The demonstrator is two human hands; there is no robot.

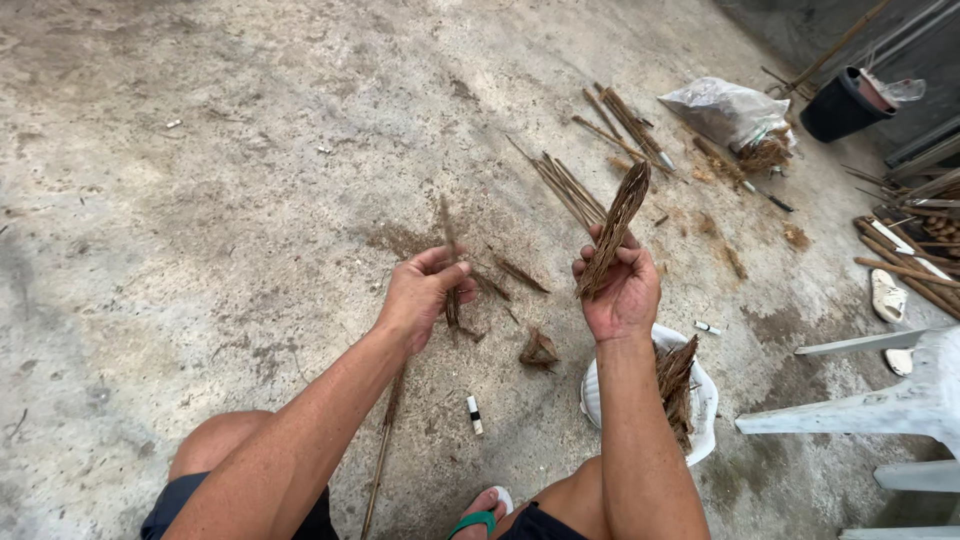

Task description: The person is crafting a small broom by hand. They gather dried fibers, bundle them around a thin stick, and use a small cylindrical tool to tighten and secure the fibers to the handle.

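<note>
Taking the bowl (703, 400) on the floor (200, 180) as the landmark: it lies below the right hand (620, 295), which holds a strip of bark (615, 228) above it, and more bark strips (677, 385) lie in it. Left of the bowl are a bark scrap (539, 350) and a small tube (474, 414), with the left hand (425, 293) holding a thin stick (449, 262) beyond them. Behind the bowl lie stick bundles (570, 188) and a plastic bag (725, 110), with a bucket (838, 104) behind the bag, and right of the bowl stands a chair (890, 405).

The white plastic chair (900, 405) runs off the right edge, and the black round bucket (838, 103) is clipped near the top right corner. The right forearm hides part of the white bowl (703, 392) of brown fibres, while both knees leave the bottom edge
</note>
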